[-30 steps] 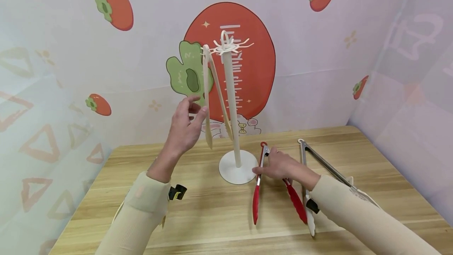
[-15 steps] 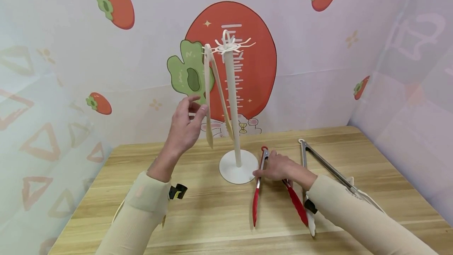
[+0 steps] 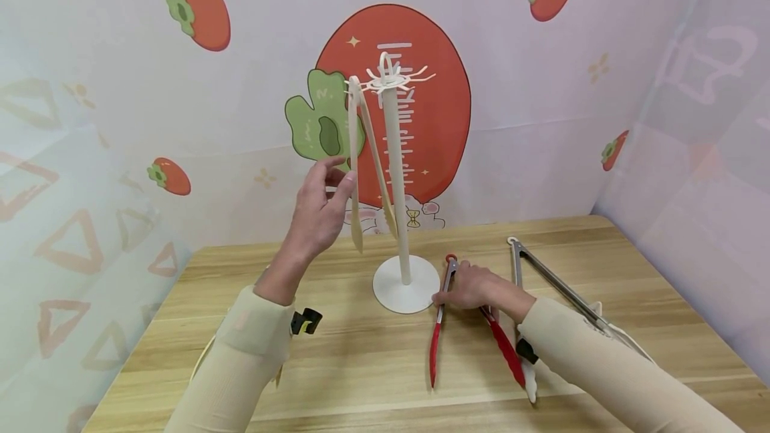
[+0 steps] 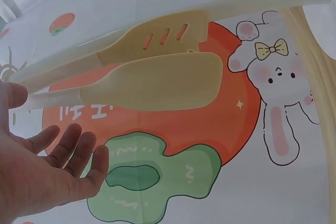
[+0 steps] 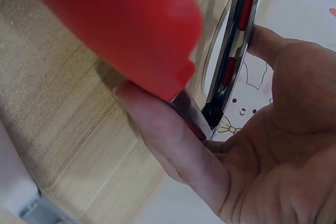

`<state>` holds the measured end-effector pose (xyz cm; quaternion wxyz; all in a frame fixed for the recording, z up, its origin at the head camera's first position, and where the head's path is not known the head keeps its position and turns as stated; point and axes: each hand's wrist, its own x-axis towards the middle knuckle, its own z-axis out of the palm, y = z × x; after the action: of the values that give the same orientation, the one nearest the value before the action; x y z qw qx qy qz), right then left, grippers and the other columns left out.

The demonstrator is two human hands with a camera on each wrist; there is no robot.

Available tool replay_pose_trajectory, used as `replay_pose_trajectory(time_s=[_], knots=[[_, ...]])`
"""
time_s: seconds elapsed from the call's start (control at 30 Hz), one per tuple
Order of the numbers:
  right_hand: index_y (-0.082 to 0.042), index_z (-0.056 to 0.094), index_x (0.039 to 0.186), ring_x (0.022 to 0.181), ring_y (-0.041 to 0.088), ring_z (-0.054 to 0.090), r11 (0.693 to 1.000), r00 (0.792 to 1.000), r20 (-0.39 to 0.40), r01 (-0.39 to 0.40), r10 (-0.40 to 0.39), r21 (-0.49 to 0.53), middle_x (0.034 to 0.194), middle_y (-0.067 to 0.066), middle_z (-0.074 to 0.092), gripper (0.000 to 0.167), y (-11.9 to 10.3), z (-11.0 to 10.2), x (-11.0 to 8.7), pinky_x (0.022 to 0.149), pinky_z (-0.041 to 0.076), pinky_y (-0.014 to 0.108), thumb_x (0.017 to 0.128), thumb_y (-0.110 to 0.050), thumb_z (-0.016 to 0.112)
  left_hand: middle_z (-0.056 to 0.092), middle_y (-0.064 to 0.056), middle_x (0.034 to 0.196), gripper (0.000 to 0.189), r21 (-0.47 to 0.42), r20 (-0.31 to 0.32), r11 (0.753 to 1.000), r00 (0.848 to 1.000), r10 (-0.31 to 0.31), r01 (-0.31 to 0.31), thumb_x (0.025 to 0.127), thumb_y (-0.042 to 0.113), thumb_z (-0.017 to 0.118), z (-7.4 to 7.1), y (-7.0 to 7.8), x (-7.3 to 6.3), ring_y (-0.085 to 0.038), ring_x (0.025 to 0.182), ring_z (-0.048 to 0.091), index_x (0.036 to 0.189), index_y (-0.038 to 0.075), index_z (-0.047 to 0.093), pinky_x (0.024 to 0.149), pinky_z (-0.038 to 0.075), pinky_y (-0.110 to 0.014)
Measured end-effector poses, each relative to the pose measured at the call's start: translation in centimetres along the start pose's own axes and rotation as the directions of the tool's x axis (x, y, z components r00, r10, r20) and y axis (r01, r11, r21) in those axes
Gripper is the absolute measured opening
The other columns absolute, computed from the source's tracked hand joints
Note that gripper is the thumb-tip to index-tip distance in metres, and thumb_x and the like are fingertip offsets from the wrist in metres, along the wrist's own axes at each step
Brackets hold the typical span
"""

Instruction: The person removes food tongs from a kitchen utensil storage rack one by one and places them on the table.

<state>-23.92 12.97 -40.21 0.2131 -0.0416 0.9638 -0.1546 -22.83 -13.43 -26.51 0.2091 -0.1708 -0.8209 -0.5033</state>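
Note:
Cream spatula tongs (image 3: 353, 152), one blade slotted and one solid (image 4: 157, 80), hang by their joined end from a hook of a white rack stand (image 3: 394, 152). Beside them is my left hand (image 3: 319, 209), its fingers loosely bent and its thumb at or very close to the near arm; whether it touches, I cannot tell. My right hand (image 3: 472, 286) holds red-tipped metal tongs (image 3: 434, 353), thumb on one arm and fingers by the other. The red tongs stand spread, red ring end away from me. In the right wrist view a red tip (image 5: 131, 24) fills the upper left.
Metal tongs with white tips (image 3: 556, 280) lie on the wooden table (image 3: 349, 379) at the right, partly under my right forearm. The stand's round base (image 3: 391, 296) is just left of the red tongs. Something cream shows partly behind my left sleeve.
My right hand and the red tongs have shifted slightly toward me, with the ring end lower in the head view. My left hand stays beside the hanging tongs.

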Motion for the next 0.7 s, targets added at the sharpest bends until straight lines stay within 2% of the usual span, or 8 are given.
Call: replay_pose_trajectory(time_s=[0.4, 0.7], knots=[[0.010, 0.046, 0.122, 0.065, 0.027, 0.060, 0.999, 0.999, 0.014, -0.033, 0.032, 0.017, 0.085, 0.017, 0.052, 0.080, -0.33, -0.01, 0.23, 0.043, 0.055, 0.041, 0.086, -0.056, 0.075, 0.057, -0.013, 0.115, 0.049, -0.010, 0.012, 1.000, 1.000, -0.007, 0.007, 0.105, 0.031, 0.054, -0.01, 0.40, 0.30, -0.026, 0.108, 0.053, 0.144, 0.002, 0.046, 0.098, 0.045, -0.044], [0.010, 0.045, 0.128, 0.063, 0.028, 0.061, 0.998, 0.998, 0.010, -0.054, 0.055, -0.011, 0.086, 0.018, 0.053, 0.084, -0.55, 0.16, 0.32, 0.043, 0.055, 0.039, 0.086, -0.057, 0.074, 0.056, -0.014, 0.118, 0.051, -0.041, 0.025, 0.999, 0.999, -0.021, 0.022, 0.103, 0.032, 0.056, 0.08, 0.68, 0.47, -0.027, 0.112, 0.051, 0.145, 0.003, 0.045, 0.099, 0.044, -0.045]])
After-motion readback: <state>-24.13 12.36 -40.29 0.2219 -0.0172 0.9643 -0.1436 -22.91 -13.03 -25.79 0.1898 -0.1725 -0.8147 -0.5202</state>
